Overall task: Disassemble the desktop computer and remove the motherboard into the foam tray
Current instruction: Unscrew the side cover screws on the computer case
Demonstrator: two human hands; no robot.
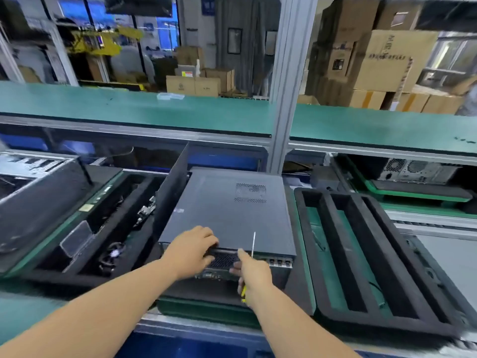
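A dark grey desktop computer [227, 210] lies flat in the middle of the bench, its rear panel with vents and ports facing me. My left hand [192, 250] grips the near edge of its top cover, fingers curled over the rim. My right hand [254, 273] holds a screwdriver [253, 245] with a yellow handle, the thin shaft pointing up, thumb touching the rear panel. A black foam tray [371, 257] with long empty slots lies to the right of the computer.
Another black foam tray [108, 236] on the left holds cables and metal parts. A loose dark panel [171, 184] stands upright between it and the computer. Another computer case [418, 171] sits far right. A green shelf [154, 109] and grey post [284, 99] rise behind.
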